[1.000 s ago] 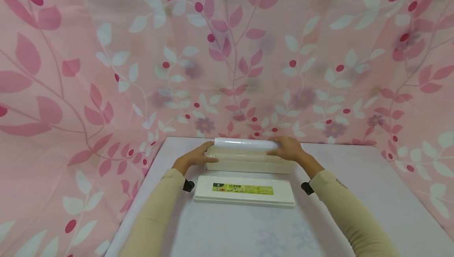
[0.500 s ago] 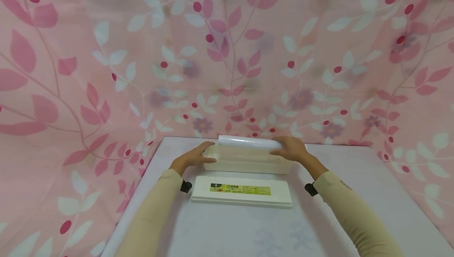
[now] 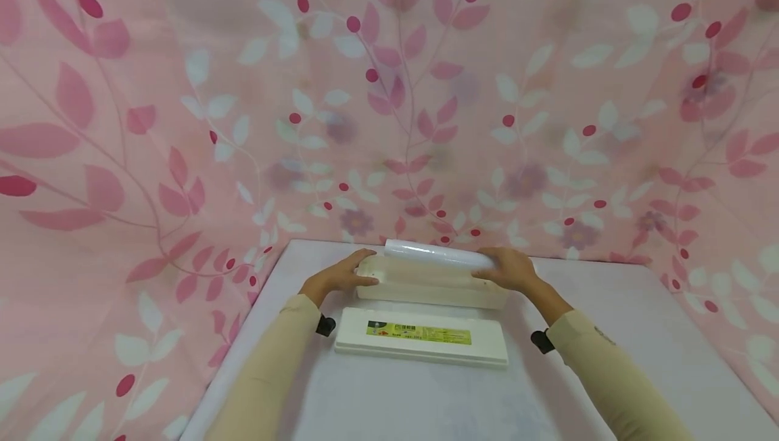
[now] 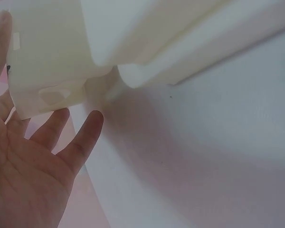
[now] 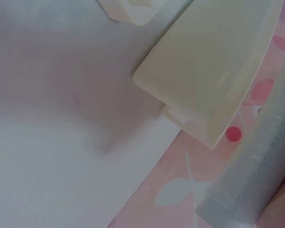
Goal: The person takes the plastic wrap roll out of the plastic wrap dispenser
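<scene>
My left hand (image 3: 343,275) holds the left end of a long cream plastic box (image 3: 431,297); in the left wrist view its fingers (image 4: 80,142) lie spread at the box's end (image 4: 52,47). A shiny whitish roll (image 3: 435,252), which looks like cling film, sits above the box's back edge, left end slightly raised. My right hand (image 3: 510,270) grips the roll's right end. In the right wrist view the roll (image 5: 256,175) is apart from the box's end (image 5: 194,71), and only the hand's edge (image 5: 282,204) shows.
In front of the box lies a cream lid (image 3: 420,356) with a yellow-green label (image 3: 420,333). All stand near the back edge of a white-covered table (image 3: 389,407). A pink leaf-patterned cloth (image 3: 402,123) hangs behind and on both sides.
The roll has risen a little out of the box and shifted right with my right hand, now tilting with its left end higher. My left hand stays at the box's end.
</scene>
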A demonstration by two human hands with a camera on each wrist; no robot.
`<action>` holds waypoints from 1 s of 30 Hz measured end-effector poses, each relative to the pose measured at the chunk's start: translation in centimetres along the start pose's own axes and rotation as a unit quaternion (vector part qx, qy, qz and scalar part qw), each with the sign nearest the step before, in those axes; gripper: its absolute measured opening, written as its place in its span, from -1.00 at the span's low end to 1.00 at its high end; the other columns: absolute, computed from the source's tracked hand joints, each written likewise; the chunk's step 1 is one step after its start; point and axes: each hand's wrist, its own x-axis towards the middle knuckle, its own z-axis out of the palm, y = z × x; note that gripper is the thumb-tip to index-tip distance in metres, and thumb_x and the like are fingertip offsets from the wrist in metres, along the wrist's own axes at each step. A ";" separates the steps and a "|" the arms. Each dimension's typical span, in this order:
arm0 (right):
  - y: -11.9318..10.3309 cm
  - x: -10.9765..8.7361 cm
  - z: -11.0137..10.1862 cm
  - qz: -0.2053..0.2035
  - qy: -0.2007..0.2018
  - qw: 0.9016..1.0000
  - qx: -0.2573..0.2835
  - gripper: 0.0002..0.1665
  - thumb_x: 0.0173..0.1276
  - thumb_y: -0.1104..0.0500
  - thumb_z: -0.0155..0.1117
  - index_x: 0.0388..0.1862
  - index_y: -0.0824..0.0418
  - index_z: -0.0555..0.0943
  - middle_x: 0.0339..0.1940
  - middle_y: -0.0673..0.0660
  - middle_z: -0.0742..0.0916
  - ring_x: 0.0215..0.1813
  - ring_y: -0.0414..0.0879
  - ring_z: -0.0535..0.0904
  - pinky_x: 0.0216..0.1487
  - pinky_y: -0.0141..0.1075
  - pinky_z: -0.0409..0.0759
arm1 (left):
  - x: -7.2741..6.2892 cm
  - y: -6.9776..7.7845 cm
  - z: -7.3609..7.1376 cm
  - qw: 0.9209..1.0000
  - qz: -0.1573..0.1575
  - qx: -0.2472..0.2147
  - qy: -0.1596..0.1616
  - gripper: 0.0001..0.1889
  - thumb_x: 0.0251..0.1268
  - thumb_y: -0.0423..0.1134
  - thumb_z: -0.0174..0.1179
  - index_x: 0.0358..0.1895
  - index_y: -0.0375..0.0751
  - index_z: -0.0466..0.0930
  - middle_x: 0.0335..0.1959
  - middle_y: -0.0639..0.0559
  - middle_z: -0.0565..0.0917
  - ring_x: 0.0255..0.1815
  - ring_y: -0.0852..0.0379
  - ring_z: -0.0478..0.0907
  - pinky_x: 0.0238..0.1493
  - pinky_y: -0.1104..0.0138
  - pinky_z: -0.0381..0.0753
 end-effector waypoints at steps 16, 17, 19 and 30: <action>0.4 -0.5 -1.2 0.027 -0.012 1.000 0.004 -0.30 0.12 -0.18 0.49 0.24 0.04 0.63 0.09 0.26 0.72 -0.10 0.12 0.62 -0.25 -0.06 0.56 | 0.5 -0.4 -0.3 1.000 -0.002 0.002 -0.007 -0.07 0.16 0.11 0.39 0.55 0.07 0.08 0.61 -0.06 0.02 0.59 -0.17 0.00 0.50 -0.22 0.04; 0.4 -0.6 -1.2 0.023 -0.010 1.000 0.003 -0.30 0.13 -0.17 0.49 0.24 0.05 0.63 0.09 0.27 0.72 -0.10 0.12 0.62 -0.25 -0.04 0.56 | 0.5 -0.4 -0.2 1.000 0.001 0.001 -0.008 -0.07 0.16 0.11 0.39 0.55 0.06 0.08 0.61 -0.07 0.03 0.59 -0.17 0.01 0.50 -0.22 0.04; 0.6 -0.9 -1.3 0.020 -0.007 1.000 0.000 -0.31 0.14 -0.16 0.48 0.24 0.05 0.62 0.08 0.27 0.72 -0.09 0.13 0.62 -0.24 -0.03 0.56 | 0.5 -0.4 -0.1 1.000 0.006 0.006 -0.010 -0.07 0.17 0.11 0.38 0.55 0.06 0.08 0.61 -0.07 0.02 0.59 -0.16 0.00 0.51 -0.20 0.04; 1.6 -1.9 -1.8 0.025 0.000 0.999 -0.027 -0.24 0.11 -0.21 0.48 0.23 0.14 0.62 0.01 0.28 0.75 -0.18 0.11 0.64 -0.32 -0.06 0.54 | 0.0 0.0 -0.3 1.000 0.000 0.006 -0.007 -0.10 0.20 0.09 0.37 0.55 0.07 0.08 0.59 -0.08 0.08 0.56 -0.18 0.06 0.49 -0.22 0.07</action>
